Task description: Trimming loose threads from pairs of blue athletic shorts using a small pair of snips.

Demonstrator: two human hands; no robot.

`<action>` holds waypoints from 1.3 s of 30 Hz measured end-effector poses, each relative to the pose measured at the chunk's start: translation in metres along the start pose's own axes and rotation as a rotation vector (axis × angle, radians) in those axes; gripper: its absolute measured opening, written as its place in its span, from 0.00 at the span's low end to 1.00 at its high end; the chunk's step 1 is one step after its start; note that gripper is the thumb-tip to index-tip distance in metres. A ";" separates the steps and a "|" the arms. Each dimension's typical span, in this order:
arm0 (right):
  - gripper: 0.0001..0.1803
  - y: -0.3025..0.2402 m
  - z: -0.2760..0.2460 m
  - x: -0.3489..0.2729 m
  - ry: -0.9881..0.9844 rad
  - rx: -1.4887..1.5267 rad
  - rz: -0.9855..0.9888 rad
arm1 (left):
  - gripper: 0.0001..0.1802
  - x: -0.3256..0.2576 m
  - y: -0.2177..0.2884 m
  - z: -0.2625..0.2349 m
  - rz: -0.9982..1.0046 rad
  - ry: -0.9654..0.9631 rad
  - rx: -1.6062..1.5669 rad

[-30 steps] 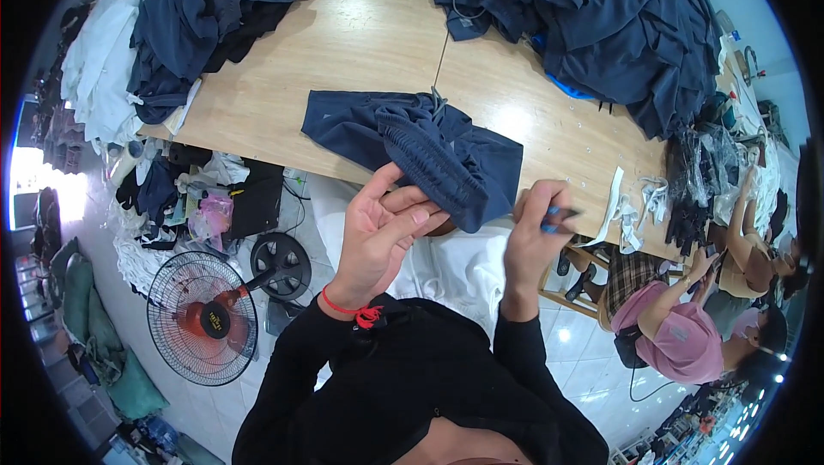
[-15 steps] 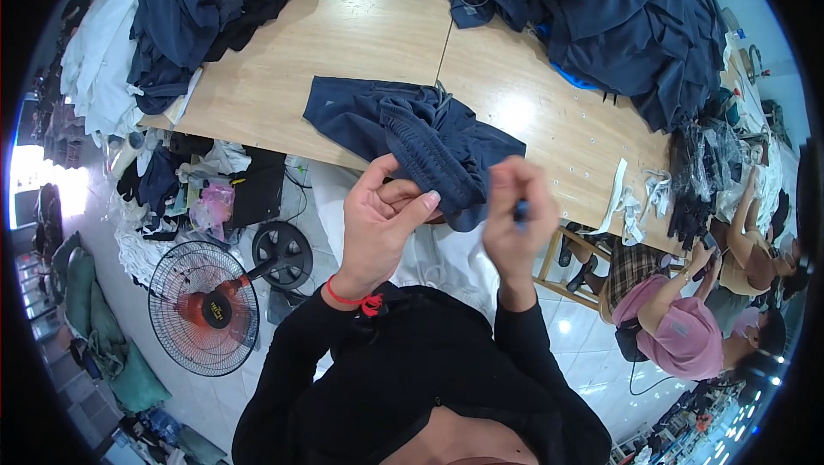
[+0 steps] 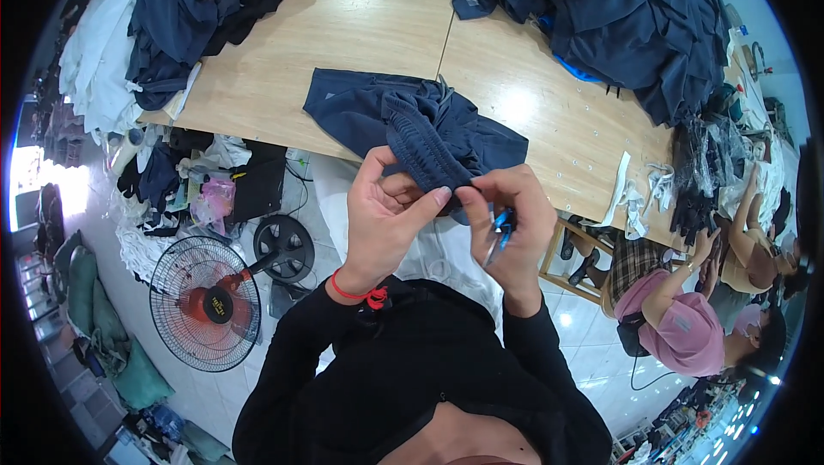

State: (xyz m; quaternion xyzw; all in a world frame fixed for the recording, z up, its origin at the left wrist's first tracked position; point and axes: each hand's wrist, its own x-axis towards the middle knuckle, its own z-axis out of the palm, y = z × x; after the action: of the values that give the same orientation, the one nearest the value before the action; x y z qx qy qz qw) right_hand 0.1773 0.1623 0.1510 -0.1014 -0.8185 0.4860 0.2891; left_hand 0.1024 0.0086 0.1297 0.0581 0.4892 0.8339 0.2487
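Observation:
Dark navy shorts (image 3: 343, 113) with a gathered elastic waistband and a grey drawstring lie over the near table edge, the waistband pulled toward me. My left hand (image 3: 386, 212) pinches the waistband (image 3: 427, 156) between thumb and fingers. On the other side, my right hand (image 3: 515, 216) has its thumb and forefinger closed at the waistband's near end. Tucked in that palm are small blue-handled thread snips (image 3: 501, 223), a metal part pointing down. The fingers hide most of the tool. Whether the right fingertips hold cloth or a thread is too small to tell.
Navy garments are piled on the table (image 3: 378, 27) at the far right (image 3: 635, 27) and far left (image 3: 206, 1). White scraps (image 3: 635, 207) hang at the right edge. A standing fan (image 3: 206, 303) is on the left. Two people (image 3: 678, 319) sit at the right.
My right hand, blurred and raised beside the waistband before, has come in to its near end with thumb and forefinger together. The left hand keeps its pinch, and the shorts have barely shifted.

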 end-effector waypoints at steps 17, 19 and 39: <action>0.09 0.010 0.009 -0.001 0.037 -0.016 -0.103 | 0.27 -0.002 -0.001 0.004 0.039 0.009 0.059; 0.09 0.012 0.013 0.000 0.042 -0.095 -0.167 | 0.28 -0.003 0.000 0.006 0.037 0.006 0.105; 0.06 0.020 0.002 -0.006 0.089 -0.056 -0.063 | 0.27 0.002 0.003 0.000 0.037 0.045 0.087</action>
State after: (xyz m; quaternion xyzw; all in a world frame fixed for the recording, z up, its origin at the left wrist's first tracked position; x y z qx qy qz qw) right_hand 0.1783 0.1683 0.1309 -0.1048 -0.8209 0.4487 0.3374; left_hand 0.0996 0.0082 0.1320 0.0592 0.5293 0.8174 0.2194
